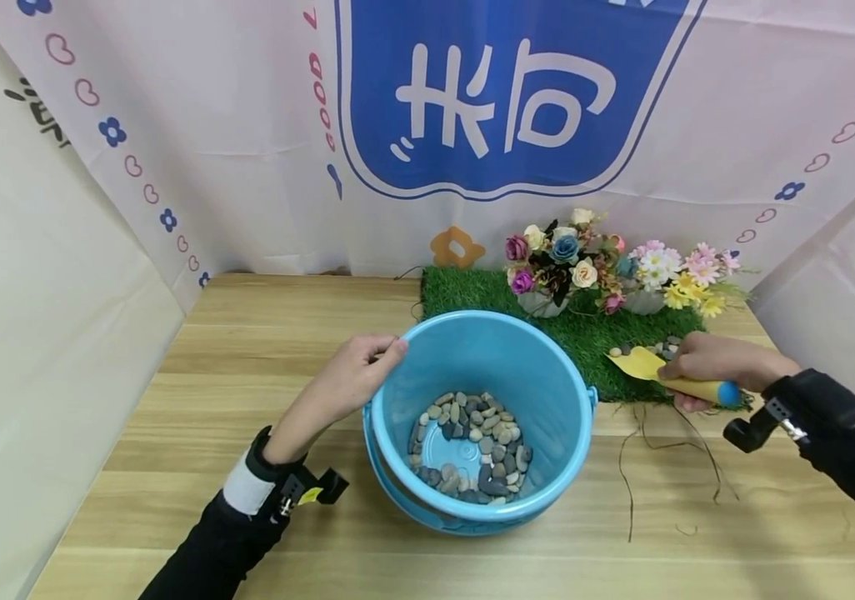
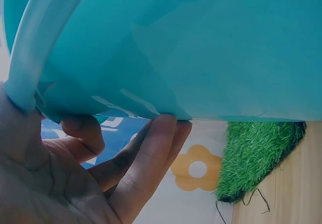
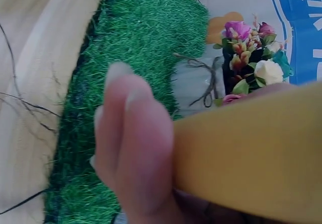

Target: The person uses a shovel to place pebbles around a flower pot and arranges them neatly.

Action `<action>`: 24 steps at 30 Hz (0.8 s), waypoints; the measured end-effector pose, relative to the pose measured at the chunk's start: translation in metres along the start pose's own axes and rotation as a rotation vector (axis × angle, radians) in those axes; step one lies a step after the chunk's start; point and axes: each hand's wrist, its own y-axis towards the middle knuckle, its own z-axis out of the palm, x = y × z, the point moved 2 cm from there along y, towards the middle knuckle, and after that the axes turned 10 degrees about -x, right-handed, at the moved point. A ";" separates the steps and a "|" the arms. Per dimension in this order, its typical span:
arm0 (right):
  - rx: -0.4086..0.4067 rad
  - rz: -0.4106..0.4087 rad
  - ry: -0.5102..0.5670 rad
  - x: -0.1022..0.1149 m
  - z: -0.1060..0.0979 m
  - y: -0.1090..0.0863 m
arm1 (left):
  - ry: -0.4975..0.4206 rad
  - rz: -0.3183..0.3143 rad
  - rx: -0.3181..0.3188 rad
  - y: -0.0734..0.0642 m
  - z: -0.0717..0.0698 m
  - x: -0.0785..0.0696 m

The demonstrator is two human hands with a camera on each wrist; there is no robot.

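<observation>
A light blue bucket [image 1: 487, 358] stands upright on the table, with several grey and tan pebbles [image 1: 502, 433] spread over its bottom. My left hand [image 1: 352, 375] holds the bucket's left rim. In the left wrist view, the fingertips [image 2: 163, 126] touch the bucket's wall [image 2: 211, 48]. On the right, my right hand [image 1: 727, 362] grips a small yellow shovel [image 1: 636, 363] by its blue-ended handle. The shovel's blade is over the artificial turf [image 1: 585, 342], beside a few pebbles [image 1: 669, 343] partly hidden by the hand. In the right wrist view, the yellow handle [image 3: 246, 153] lies against the fingers [image 3: 146, 143].
Behind the bucket and shovel, pots of artificial flowers [image 1: 566, 258] stand on the turf. Loose dark strands [image 1: 712, 467] lie on the wooden table [image 1: 247, 333] at front right. A printed curtain [image 1: 270, 167] hangs along the back edge.
</observation>
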 end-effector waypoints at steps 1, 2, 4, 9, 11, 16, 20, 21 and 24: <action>0.008 -0.007 -0.006 0.001 -0.001 0.000 | -0.003 0.000 0.003 0.000 0.000 0.000; 0.015 -0.009 -0.017 0.003 -0.001 0.000 | -0.006 0.001 0.004 0.000 0.000 0.000; 0.018 0.002 -0.032 0.005 -0.002 -0.001 | -0.009 0.000 0.007 0.000 0.000 -0.001; 0.029 0.014 -0.063 0.007 -0.005 -0.007 | -0.018 -0.001 0.009 0.000 0.000 0.001; 0.043 -0.004 -0.063 0.006 -0.006 -0.011 | -0.024 -0.001 0.010 0.000 0.000 0.001; 0.077 -0.037 -0.026 -0.003 -0.007 -0.023 | -0.030 0.000 0.011 0.000 0.001 0.001; 0.090 -0.062 -0.001 -0.011 -0.008 -0.032 | -0.024 -0.003 0.011 0.000 0.001 0.001; 0.088 -0.072 -0.003 -0.012 -0.009 -0.035 | -0.021 -0.004 0.011 0.000 0.001 0.001; 0.083 -0.103 0.003 -0.012 -0.011 -0.042 | -0.010 -0.002 0.004 0.000 0.001 0.001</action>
